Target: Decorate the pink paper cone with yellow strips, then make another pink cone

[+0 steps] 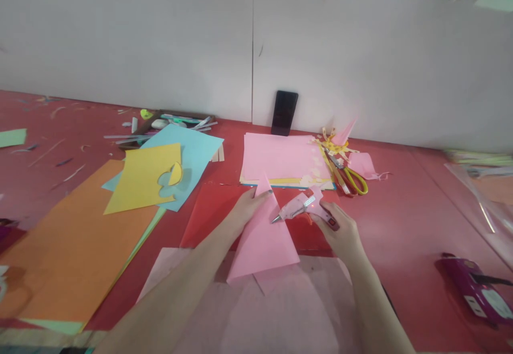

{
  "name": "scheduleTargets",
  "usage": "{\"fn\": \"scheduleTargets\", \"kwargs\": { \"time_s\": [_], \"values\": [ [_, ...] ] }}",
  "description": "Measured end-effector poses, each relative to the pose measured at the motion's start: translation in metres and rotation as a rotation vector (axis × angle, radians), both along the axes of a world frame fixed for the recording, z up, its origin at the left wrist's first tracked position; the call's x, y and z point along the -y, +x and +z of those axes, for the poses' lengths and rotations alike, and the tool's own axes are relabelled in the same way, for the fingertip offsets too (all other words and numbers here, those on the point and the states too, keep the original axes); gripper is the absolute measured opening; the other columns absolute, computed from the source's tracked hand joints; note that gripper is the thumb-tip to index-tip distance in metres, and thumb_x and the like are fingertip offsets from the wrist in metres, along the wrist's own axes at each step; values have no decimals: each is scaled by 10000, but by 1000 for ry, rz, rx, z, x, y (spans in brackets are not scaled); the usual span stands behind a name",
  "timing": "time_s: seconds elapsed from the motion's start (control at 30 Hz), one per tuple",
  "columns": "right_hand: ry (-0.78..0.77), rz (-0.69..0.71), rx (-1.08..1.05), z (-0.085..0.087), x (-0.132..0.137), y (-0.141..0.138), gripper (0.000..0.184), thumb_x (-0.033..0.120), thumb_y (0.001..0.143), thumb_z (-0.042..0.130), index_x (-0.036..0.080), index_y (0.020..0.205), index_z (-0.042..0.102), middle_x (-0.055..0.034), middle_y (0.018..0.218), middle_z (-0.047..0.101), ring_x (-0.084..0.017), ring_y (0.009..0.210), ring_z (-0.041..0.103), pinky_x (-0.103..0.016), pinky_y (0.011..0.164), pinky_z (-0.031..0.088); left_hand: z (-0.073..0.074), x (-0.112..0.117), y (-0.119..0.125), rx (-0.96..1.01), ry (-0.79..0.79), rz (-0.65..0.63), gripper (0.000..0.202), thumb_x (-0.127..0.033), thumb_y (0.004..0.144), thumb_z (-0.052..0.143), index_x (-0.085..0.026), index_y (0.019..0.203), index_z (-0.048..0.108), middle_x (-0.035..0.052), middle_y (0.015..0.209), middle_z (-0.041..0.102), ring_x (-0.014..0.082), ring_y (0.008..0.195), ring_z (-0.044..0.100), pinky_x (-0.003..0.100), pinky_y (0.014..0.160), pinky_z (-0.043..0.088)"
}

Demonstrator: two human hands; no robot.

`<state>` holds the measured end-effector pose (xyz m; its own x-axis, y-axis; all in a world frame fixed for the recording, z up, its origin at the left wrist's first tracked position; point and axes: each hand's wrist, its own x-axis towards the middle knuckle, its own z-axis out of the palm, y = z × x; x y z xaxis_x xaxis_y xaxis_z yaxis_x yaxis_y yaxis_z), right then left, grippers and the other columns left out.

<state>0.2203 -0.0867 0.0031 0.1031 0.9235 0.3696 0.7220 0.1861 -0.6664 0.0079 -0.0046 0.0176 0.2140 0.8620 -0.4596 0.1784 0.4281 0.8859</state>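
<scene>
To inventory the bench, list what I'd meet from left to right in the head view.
Orange sheet → yellow paper with a cutout → held pink paper cone → pink hot-glue gun → yellow-handled scissors → purple extension socket.

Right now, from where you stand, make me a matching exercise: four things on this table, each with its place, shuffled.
Things:
1. phone
2. glue gun
3. big paper cone
4. scissors

Places:
A. held in the left hand
B. to the right of the stacked pink sheets
C. upright against the wall
D. held in the right hand

Pairs: 1-C, 2-D, 3-A, 4-B
</scene>
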Motion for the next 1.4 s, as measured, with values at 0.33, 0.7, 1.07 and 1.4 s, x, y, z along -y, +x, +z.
{"fn": "scheduleTargets", "kwargs": {
  "time_s": [0.33,0.7,1.07,1.4],
  "values": [
    [5,25,114,2,2,6,273,382,792,526,185,976,562,-51,808,598,-129,647,567,-214,578,472,-9,-2,3,25,12,33,364,-437,653,596,-144,868,594,71,852,664,223,791,623,265,639,485],
    [69,-57,176,-4,-2,0,319,398,791,525,178,1020,559,-60,827,603,-148,691,594,-230,606,477,1,0,1,33,-9,9,347,-435,674,582,-162,889,587,55,870,665,212,809,625,249,639,487],
    [-28,79,158,2,4,13,268,381,793,528,188,975,566,-36,779,590,-125,623,546,-225,585,465,-8,-2,3,19,10,37,361,-455,660,594,-165,874,593,64,865,665,222,808,622,268,648,487],
    [85,-63,217,-1,-1,1,329,412,792,516,172,1006,588,-47,764,602,-125,609,567,-216,564,460,3,0,0,-3,5,-37,416,-460,672,568,-143,940,575,78,923,653,234,863,611,277,694,482]
  ]
}}
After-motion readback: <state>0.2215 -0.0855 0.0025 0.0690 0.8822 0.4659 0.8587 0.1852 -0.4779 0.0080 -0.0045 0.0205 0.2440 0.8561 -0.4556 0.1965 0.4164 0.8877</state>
